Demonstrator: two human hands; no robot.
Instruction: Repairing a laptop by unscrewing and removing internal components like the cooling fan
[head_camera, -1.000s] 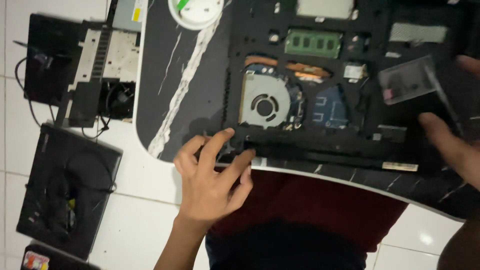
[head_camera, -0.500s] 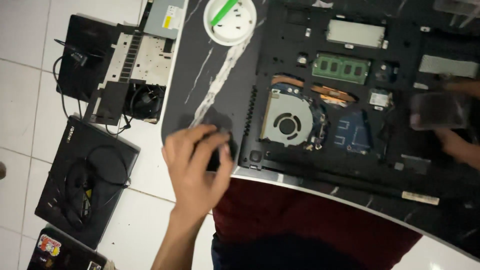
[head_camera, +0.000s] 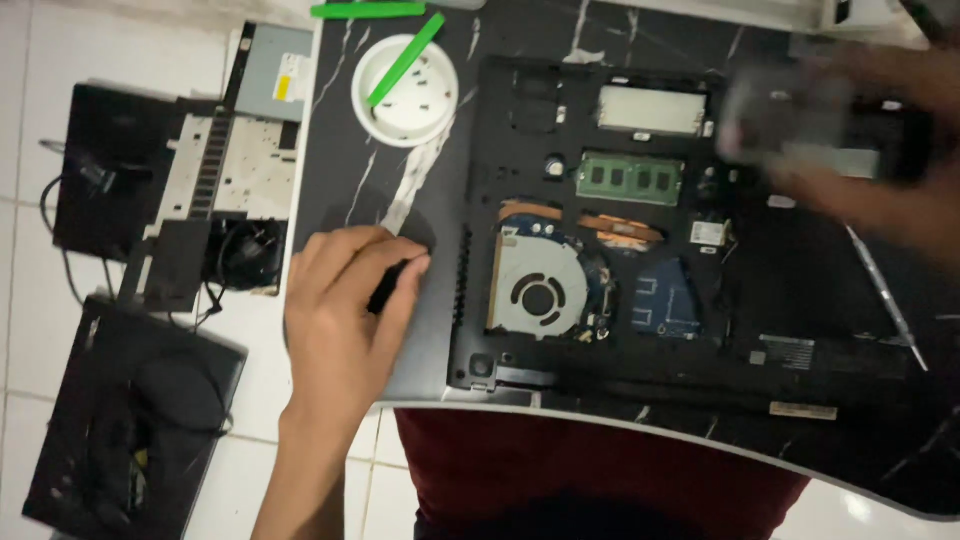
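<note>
An opened black laptop (head_camera: 800, 290) lies underside up on a black marbled table (head_camera: 340, 190), showing its fan (head_camera: 538, 295) and a green memory stick (head_camera: 630, 178). My left hand (head_camera: 335, 320) rests on the table just left of the laptop, fingers curled over a small black piece (head_camera: 385, 288). My right hand (head_camera: 880, 200) is blurred above the laptop's upper right corner. It holds a flat grey part (head_camera: 790, 120) whose details are smeared.
A white bowl (head_camera: 405, 110) with a green pry stick (head_camera: 405, 58) stands at the table's back left, and another green stick (head_camera: 367, 10) lies behind it. A thin metal tool (head_camera: 885, 300) lies on the laptop's right side. Dismantled devices (head_camera: 240, 170) and a black laptop (head_camera: 130, 420) sit on the floor to the left.
My left hand moved from the laptop's front edge to the table left of it, closing on the small black piece. My right hand rose to the upper right with the flat part.
</note>
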